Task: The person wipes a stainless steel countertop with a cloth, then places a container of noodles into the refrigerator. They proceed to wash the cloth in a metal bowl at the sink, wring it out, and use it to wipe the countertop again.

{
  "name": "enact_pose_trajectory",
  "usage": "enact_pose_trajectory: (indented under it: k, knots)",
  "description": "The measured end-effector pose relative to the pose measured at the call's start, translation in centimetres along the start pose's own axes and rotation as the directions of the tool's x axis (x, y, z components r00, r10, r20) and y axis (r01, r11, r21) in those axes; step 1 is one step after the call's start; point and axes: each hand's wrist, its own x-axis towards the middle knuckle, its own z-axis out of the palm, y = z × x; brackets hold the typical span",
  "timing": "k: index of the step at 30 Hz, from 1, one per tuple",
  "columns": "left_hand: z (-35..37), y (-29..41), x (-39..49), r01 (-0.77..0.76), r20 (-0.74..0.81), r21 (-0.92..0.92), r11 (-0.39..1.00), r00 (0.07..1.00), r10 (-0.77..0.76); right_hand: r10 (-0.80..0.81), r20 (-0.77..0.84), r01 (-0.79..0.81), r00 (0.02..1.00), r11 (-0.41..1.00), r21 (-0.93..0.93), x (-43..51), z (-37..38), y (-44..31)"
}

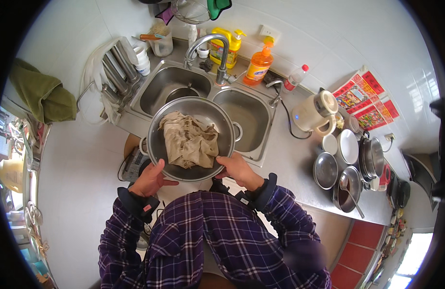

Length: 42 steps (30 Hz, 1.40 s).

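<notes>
A wide stainless steel pot [226,119] with two loop handles is held level in front of my body, over the near edge of the sink. Inside it lies a crumpled beige cloth [190,139], with some bare metal showing around it. My left hand [150,178] grips the near left of the rim, thumb up against the side and fingers underneath. At the near right my right hand [238,169] holds the rim with its thumb on top. Behind the pot is a double-basin steel sink [264,115], partly hidden by it, with a gooseneck faucet [224,54].
An orange soap bottle [258,67], a yellow detergent jug [222,50] and a plastic bottle [295,77] line the wall. To the right stand an electric kettle [313,112], several bowls [325,169] and a pan with a ladle [347,191]. A green towel [45,94] hangs at left.
</notes>
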Motion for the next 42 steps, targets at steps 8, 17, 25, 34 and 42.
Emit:
enact_pose_trajectory:
  k: [8,17,25,34,42]
  knots:
    - [-3.8,0.6,6.0,-0.046,-0.323,-0.236,0.971,0.946,-0.034,0.047,0.247,-0.016,0.968,0.992,-0.125,8.9,-1.3,-5.8]
    - [-6.6,3.1,11.4,-0.118,-0.404,-0.21,0.971,0.914,0.024,-0.361,-0.076,0.151,0.929,0.56,-0.815,18.0,-11.8,-12.1]
    - [-8.6,5.7,15.4,-0.071,-0.321,-0.169,0.983,0.947,0.013,-0.821,-0.054,-0.112,0.569,-0.011,-0.994,25.6,-15.0,-14.0]
    - [-9.4,6.3,17.5,0.016,-0.302,-0.084,0.996,0.953,-0.041,-0.783,-0.07,-0.332,0.618,-0.18,-0.926,25.9,-14.7,-12.5]
    - [-8.0,5.7,18.5,-0.007,-0.311,-0.089,0.996,0.95,-0.021,-0.808,-0.054,-0.182,0.586,-0.067,-0.981,25.5,-14.7,-12.0]
